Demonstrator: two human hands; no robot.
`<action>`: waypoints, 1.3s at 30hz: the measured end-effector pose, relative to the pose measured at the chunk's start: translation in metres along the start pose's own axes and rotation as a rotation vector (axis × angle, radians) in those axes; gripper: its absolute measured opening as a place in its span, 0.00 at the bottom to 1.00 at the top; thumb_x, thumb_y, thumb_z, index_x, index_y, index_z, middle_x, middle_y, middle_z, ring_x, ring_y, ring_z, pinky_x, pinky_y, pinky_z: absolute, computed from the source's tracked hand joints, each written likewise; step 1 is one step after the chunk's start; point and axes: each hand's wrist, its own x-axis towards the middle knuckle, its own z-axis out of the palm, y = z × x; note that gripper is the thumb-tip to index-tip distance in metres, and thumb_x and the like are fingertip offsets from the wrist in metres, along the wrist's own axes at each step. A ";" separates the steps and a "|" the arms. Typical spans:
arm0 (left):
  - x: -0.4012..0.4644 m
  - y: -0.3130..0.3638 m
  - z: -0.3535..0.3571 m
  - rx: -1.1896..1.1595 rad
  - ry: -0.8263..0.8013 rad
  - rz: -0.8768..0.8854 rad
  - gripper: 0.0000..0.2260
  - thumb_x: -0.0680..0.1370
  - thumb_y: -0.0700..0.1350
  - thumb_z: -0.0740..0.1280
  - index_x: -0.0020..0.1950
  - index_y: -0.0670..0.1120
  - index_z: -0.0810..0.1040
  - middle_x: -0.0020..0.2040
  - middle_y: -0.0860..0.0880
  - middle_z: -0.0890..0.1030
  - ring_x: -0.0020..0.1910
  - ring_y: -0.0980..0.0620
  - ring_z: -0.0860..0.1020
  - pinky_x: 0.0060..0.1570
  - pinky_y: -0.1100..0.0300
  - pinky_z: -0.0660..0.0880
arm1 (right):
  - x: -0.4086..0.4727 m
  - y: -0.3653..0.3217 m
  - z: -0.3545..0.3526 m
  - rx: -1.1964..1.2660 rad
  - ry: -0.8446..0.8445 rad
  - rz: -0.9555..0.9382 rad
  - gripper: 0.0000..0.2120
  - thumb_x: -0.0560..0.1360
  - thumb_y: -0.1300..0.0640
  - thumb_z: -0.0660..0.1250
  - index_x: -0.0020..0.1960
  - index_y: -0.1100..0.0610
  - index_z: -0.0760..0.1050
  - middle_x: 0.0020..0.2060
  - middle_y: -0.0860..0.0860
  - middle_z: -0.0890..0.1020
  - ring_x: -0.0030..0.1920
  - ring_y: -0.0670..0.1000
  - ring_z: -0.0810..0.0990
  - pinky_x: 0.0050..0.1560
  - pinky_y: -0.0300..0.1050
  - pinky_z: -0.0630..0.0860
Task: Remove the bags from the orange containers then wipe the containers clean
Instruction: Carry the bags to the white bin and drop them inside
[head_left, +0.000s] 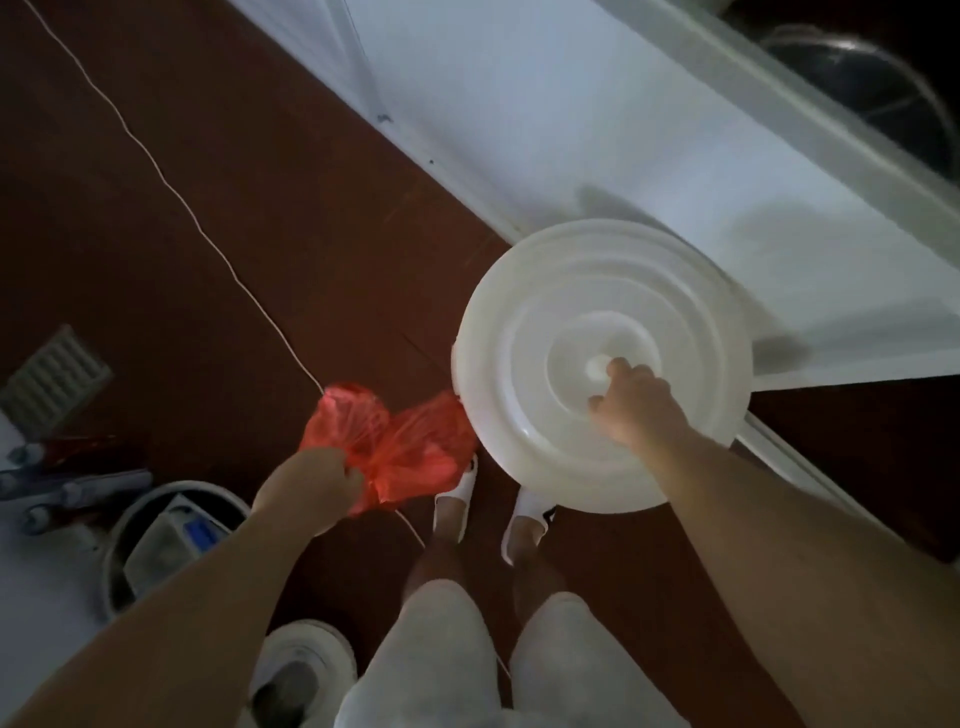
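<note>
My left hand (317, 486) grips a crumpled red-orange plastic bag (395, 447), held above the dark red floor in front of my feet. My right hand (631, 402) holds the knob at the centre of a large round white lid (545, 322) with raised rings; its fingers curl over that knob. The lid hides whatever is beneath it. The bag's right edge touches or slips under the lid's left rim; I cannot tell which. No orange container shows in this view.
A white chest-like unit (571, 130) runs diagonally behind the lid. A thin white cord (171, 187) crosses the floor. At lower left stand a grey bucket (156, 540) with packets, several bottles (47, 493) and a white round tub (306, 670). My feet in white slippers (457, 493) stand below the bag.
</note>
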 end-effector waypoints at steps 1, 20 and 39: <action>0.012 0.001 0.003 0.002 -0.003 0.009 0.13 0.83 0.53 0.59 0.49 0.48 0.78 0.46 0.47 0.82 0.47 0.45 0.82 0.49 0.52 0.80 | 0.011 0.002 0.007 -0.002 0.008 0.008 0.27 0.81 0.48 0.58 0.77 0.52 0.57 0.65 0.57 0.68 0.65 0.61 0.69 0.56 0.55 0.73; 0.136 0.010 0.100 -0.124 0.009 0.156 0.16 0.81 0.53 0.64 0.36 0.48 0.69 0.43 0.42 0.81 0.45 0.38 0.79 0.40 0.52 0.68 | 0.140 0.009 0.100 0.016 0.347 -0.012 0.20 0.78 0.61 0.66 0.69 0.58 0.73 0.65 0.60 0.73 0.60 0.66 0.72 0.56 0.56 0.75; 0.141 -0.014 0.083 -0.139 -0.039 0.117 0.14 0.80 0.53 0.61 0.35 0.50 0.68 0.34 0.52 0.73 0.38 0.45 0.76 0.38 0.54 0.70 | 0.118 0.021 0.080 -0.262 0.309 -0.151 0.11 0.77 0.62 0.69 0.59 0.63 0.77 0.54 0.63 0.77 0.51 0.66 0.76 0.48 0.55 0.76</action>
